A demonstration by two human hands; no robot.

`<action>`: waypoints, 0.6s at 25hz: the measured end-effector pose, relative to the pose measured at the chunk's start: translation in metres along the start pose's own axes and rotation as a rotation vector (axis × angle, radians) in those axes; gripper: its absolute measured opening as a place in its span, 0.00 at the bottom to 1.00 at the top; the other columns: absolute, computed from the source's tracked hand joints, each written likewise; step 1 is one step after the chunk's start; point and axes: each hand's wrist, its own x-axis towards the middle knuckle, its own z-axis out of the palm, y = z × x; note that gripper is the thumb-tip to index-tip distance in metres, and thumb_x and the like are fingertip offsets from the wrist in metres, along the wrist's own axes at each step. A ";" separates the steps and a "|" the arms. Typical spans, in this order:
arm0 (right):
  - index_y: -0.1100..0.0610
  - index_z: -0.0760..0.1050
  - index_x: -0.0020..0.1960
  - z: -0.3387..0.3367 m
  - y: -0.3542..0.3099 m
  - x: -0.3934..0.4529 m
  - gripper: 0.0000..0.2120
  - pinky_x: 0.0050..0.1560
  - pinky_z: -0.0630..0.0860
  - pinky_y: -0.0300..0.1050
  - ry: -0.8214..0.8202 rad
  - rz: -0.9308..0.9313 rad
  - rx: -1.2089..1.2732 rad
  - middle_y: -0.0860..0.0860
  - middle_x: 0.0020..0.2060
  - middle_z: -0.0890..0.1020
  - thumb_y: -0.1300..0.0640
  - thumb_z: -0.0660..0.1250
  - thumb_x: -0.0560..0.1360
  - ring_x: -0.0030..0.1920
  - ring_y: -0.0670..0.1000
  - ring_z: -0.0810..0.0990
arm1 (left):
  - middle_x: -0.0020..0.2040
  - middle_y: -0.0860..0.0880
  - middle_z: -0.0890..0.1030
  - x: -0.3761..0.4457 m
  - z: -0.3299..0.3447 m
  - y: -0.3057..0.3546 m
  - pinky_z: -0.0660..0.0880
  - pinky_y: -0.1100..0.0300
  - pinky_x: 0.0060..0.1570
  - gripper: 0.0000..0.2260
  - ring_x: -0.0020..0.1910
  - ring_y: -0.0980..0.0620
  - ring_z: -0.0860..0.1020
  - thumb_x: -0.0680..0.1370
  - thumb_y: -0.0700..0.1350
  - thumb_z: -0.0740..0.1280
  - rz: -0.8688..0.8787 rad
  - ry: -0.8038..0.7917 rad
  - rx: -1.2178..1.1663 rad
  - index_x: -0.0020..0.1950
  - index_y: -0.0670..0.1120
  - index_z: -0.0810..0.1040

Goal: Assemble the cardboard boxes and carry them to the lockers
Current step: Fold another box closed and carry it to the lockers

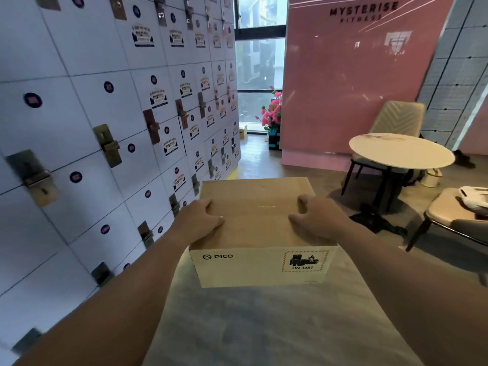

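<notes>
A closed brown cardboard box [258, 228] with a white front panel marked PICO and a UN 3481 label is held out in front of me. My left hand [199, 220] grips its left side, thumb on the top flap. My right hand [318, 220] grips its right side the same way. The box is level and off any surface. A wall of white lockers [105, 122] with brass latches and round stickers runs along my left, close to the box's left edge.
A round white table [401, 151] with a beige chair [398, 117] behind it stands at the right. Another chair [454, 215] sits at the far right edge. A pink wall [351, 83] and pink flowers [272, 112] stand ahead by the window. Wooden floor lies between.
</notes>
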 end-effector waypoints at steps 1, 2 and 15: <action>0.53 0.75 0.59 0.006 -0.001 0.034 0.19 0.40 0.70 0.46 0.002 -0.002 0.005 0.48 0.45 0.80 0.40 0.66 0.77 0.42 0.49 0.77 | 0.65 0.47 0.76 0.035 0.000 -0.006 0.69 0.59 0.53 0.27 0.54 0.51 0.73 0.77 0.54 0.70 0.010 -0.001 -0.007 0.74 0.48 0.70; 0.53 0.75 0.58 0.011 -0.002 0.067 0.18 0.39 0.70 0.45 0.000 0.001 0.011 0.48 0.45 0.80 0.41 0.66 0.77 0.42 0.49 0.77 | 0.65 0.47 0.77 0.069 0.000 -0.013 0.69 0.58 0.54 0.26 0.54 0.51 0.74 0.77 0.53 0.70 0.015 -0.001 -0.021 0.73 0.48 0.71; 0.51 0.76 0.59 0.027 0.036 0.522 0.19 0.50 0.78 0.50 -0.002 0.118 0.064 0.49 0.50 0.82 0.39 0.68 0.75 0.46 0.49 0.79 | 0.66 0.48 0.77 0.548 0.005 -0.015 0.70 0.57 0.52 0.28 0.54 0.51 0.74 0.76 0.55 0.71 0.061 -0.075 -0.032 0.74 0.50 0.69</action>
